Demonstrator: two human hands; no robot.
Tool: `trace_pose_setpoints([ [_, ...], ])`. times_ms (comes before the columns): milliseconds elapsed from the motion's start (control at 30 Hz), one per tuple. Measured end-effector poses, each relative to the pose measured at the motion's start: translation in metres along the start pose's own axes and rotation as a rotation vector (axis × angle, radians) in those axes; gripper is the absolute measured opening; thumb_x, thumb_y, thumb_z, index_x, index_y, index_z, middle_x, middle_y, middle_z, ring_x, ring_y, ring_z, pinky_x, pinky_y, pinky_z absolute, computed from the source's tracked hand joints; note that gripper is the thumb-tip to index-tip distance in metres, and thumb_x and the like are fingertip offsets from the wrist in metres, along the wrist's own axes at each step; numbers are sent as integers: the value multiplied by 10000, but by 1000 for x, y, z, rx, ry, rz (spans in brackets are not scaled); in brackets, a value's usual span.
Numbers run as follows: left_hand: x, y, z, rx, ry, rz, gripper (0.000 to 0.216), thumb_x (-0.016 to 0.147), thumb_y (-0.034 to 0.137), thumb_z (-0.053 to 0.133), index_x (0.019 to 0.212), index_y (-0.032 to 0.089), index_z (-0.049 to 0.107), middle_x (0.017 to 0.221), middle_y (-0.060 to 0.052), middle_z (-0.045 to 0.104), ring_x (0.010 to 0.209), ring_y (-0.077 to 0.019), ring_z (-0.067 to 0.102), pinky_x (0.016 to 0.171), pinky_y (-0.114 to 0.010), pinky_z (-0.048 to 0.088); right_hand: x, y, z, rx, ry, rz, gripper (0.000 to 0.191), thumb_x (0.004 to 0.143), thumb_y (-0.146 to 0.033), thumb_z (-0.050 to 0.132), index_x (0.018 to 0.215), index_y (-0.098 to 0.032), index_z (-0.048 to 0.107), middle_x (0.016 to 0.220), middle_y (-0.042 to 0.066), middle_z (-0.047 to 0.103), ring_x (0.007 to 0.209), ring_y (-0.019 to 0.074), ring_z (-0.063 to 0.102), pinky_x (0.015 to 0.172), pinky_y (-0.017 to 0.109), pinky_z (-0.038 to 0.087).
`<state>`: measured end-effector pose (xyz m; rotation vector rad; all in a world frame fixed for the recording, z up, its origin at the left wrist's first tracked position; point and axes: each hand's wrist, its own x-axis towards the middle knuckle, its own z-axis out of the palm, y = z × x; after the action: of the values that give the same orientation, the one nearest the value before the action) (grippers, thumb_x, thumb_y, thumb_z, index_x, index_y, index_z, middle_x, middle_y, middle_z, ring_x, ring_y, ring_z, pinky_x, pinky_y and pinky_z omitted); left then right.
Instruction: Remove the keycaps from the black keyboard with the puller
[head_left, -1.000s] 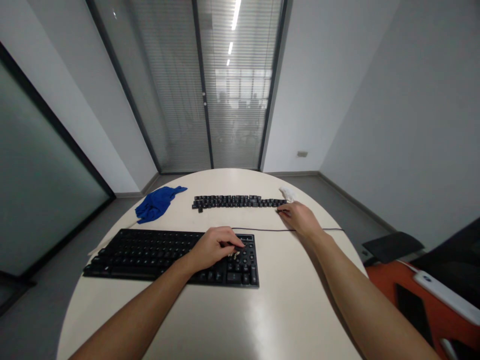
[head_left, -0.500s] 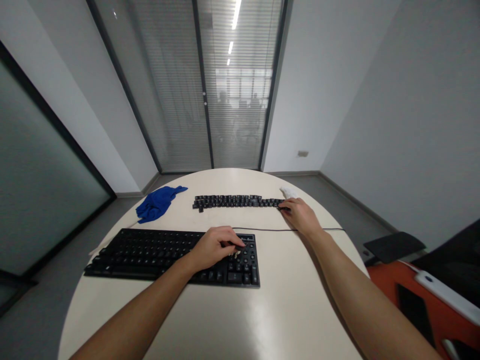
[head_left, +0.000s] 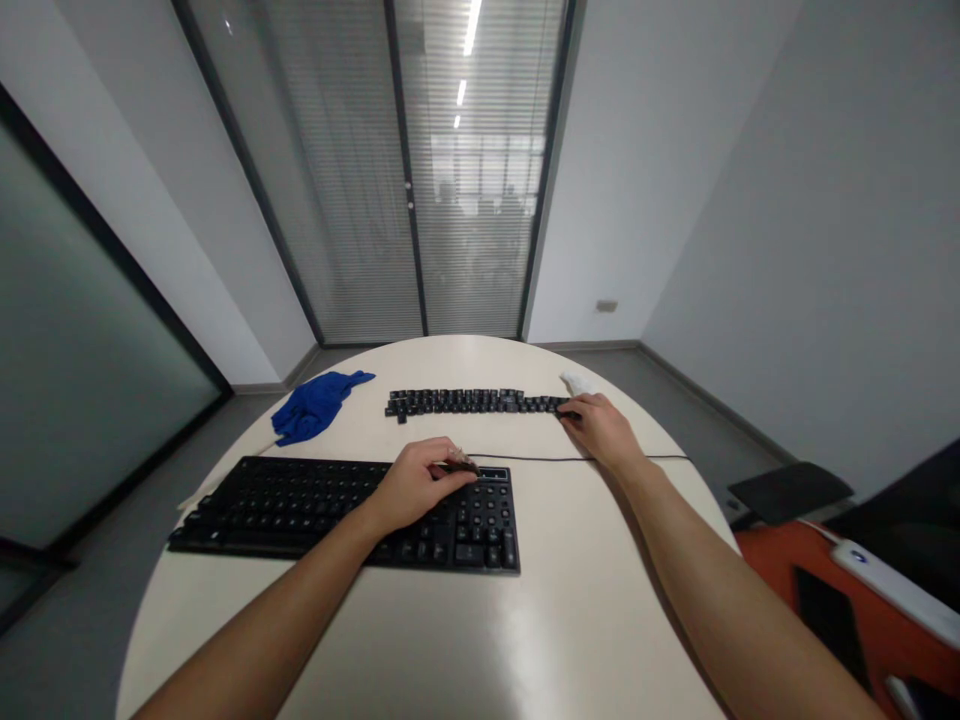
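A black keyboard (head_left: 300, 500) lies across the near left part of the table. Over its top right area hovers my left hand (head_left: 420, 485), fingers pinched on a small dark tool with pale wire ends, which looks like a keycap puller (head_left: 466, 464). Whether a keycap sits in the wires is too small to tell. Farther back, loose black keycaps (head_left: 465, 402) are lined up in rows. At the right end of these rows my right hand (head_left: 600, 430) has its fingertips closed on a keycap (head_left: 568, 414), partly hidden by the fingers.
A blue cloth (head_left: 315, 408) lies at the table's left edge, and a white crumpled piece (head_left: 576, 384) behind my right hand. A black cable (head_left: 536, 459) crosses the round table (head_left: 420, 640). To the right is an orange chair (head_left: 780, 570) with a white power strip (head_left: 892, 588).
My left hand has lifted and shifted slightly left and away over the keyboard, its tool tilting so the wire ends point up. My right hand has stayed at the end of the keycap rows.
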<state>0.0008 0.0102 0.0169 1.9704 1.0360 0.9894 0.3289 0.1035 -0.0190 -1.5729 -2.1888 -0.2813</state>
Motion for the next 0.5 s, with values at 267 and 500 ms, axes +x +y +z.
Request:
trace_pose_setpoints([
  [267, -2, -2, -17, -54, -62, -114, 212, 778, 320, 719, 825, 117, 678, 723, -34, 675, 661, -143, 639, 634, -243, 527, 0, -3, -3, 51, 53, -3, 199, 856, -241, 628, 1034, -215, 711, 1039, 79, 710, 985, 273, 590, 866, 385, 494],
  [500, -3, -2, -21, -76, -147, -185, 219, 729, 310, 753, 786, 120, 659, 629, 1, 640, 585, -117, 596, 576, -215, 484, -5, -37, -17, 280, 81, -207, 183, 915, -288, 577, 1024, -203, 696, 1027, 86, 699, 987, 267, 609, 918, 428, 478],
])
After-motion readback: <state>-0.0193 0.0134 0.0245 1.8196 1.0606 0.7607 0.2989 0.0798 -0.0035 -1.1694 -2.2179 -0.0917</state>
